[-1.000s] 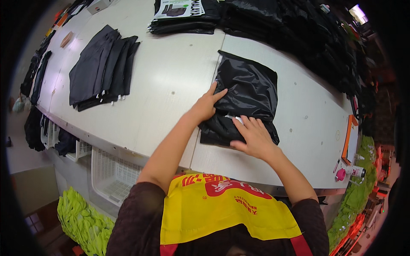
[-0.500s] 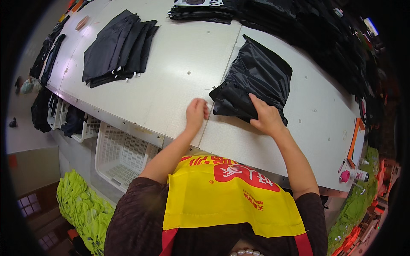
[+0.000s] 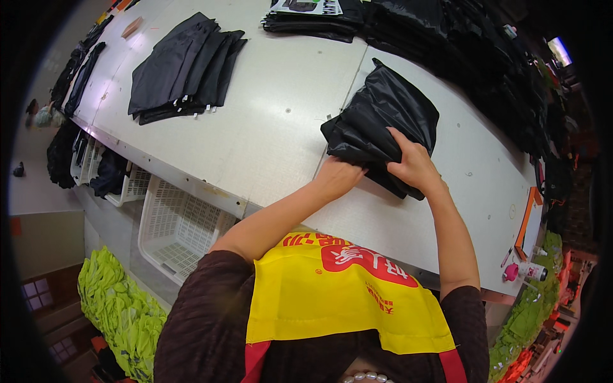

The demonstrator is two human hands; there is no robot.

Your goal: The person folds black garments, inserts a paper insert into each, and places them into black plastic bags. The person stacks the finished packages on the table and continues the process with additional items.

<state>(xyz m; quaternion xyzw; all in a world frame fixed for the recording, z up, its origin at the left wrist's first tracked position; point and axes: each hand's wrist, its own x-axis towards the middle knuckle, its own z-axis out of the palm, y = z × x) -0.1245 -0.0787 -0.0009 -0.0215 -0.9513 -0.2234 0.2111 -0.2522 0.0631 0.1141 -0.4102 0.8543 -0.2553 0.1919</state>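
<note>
A shiny black folded bundle (image 3: 386, 108), fabric or plastic film, lies on the white table (image 3: 268, 127) in front of me. Its near edge is lifted and its layers are parted. My right hand (image 3: 415, 165) pinches the near right side, with fingers on top and the thumb at the edge. At the near left edge my left hand (image 3: 341, 177) is closed on the bundle, its fingertips hidden under the fold. A small pale tag (image 3: 329, 117) sticks out at the bundle's left corner.
Folded black garments with white tags (image 3: 188, 70) are fanned out at the far left. Flat black packs (image 3: 313, 22) and a long dark heap (image 3: 485, 76) line the far side. A white basket (image 3: 182, 223) stands below the table edge. A bottle (image 3: 532, 271) lies at the right.
My left hand has moved right, from beside the bundle onto its near edge. The near edge has risen and bunched up, while my right hand keeps hold.
</note>
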